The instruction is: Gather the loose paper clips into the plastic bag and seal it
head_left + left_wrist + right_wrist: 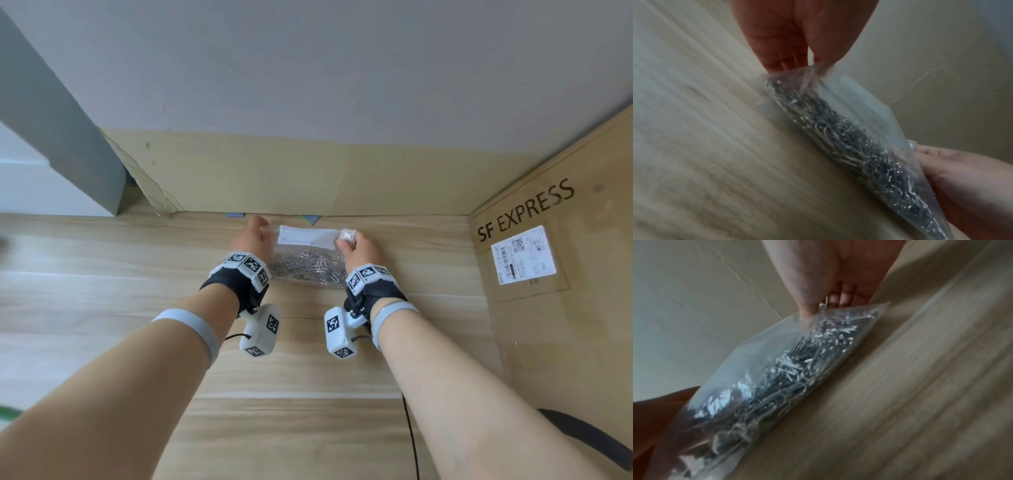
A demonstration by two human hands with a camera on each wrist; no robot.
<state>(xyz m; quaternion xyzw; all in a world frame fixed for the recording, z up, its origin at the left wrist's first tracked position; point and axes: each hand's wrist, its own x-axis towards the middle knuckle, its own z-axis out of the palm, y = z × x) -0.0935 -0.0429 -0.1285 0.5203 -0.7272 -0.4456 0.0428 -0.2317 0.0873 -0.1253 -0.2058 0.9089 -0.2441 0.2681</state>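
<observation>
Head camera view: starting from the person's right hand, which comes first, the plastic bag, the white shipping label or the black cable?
1. plastic bag: pinched at its corner by the right hand, touching it.
2. white shipping label: on the cardboard wall to the right.
3. black cable: on the table, near the bottom edge.

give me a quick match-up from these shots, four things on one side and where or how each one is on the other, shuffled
Things:
1. paper clips
2. left hand
3. right hand
4. cardboard box

States:
A. printed SF EXPRESS, stands at the right
B. pinches the plastic bag's left end
C. heaped inside the bag
D. pinches the bag's right end

Pairs: 1-C, 2-B, 3-D, 4-A
</observation>
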